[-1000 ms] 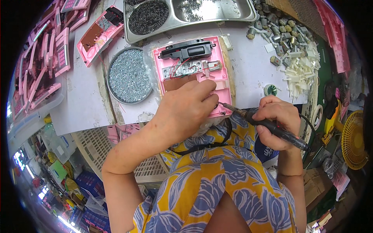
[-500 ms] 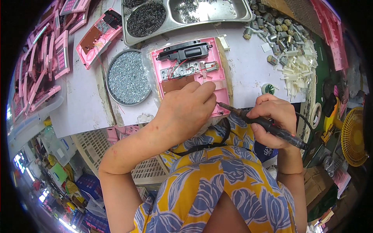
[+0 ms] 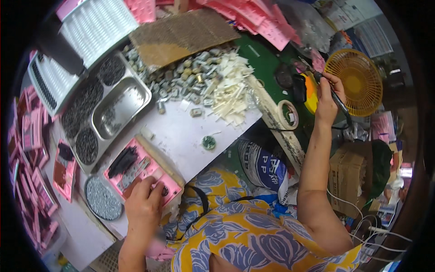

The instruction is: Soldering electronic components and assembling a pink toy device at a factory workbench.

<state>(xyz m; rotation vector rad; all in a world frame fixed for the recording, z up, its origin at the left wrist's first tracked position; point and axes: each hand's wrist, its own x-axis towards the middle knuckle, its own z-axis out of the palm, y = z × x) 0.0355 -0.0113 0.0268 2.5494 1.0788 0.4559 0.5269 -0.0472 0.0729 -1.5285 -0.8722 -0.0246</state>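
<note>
A pink plastic casing (image 3: 156, 171) lies at a slant on the near left of the table, with a black part (image 3: 123, 162) and thin wires inside. My left hand (image 3: 144, 201) is on its near end, fingers bent and pressed onto it; whatever lies under the fingertips is hidden. Far to the right, my right hand (image 3: 330, 100) grips a soldering iron (image 3: 318, 75) by its dark handle, tip pointing up and left. It is held beside a yellow round fan (image 3: 354, 81), over the green surface.
A round dish of silver screws (image 3: 103, 198) stands left of the casing, a metal tray (image 3: 146, 96) of small dark parts beyond it. Small motors (image 3: 181, 81) and white plastic pieces (image 3: 231, 81) are heaped at the back. A tape roll (image 3: 288, 113) lies right; a cardboard box (image 3: 346, 177) stands below.
The view has swung right. My right hand has carried the soldering iron away from the casing, out to the far right by the fan. My left hand has stayed at the casing.
</note>
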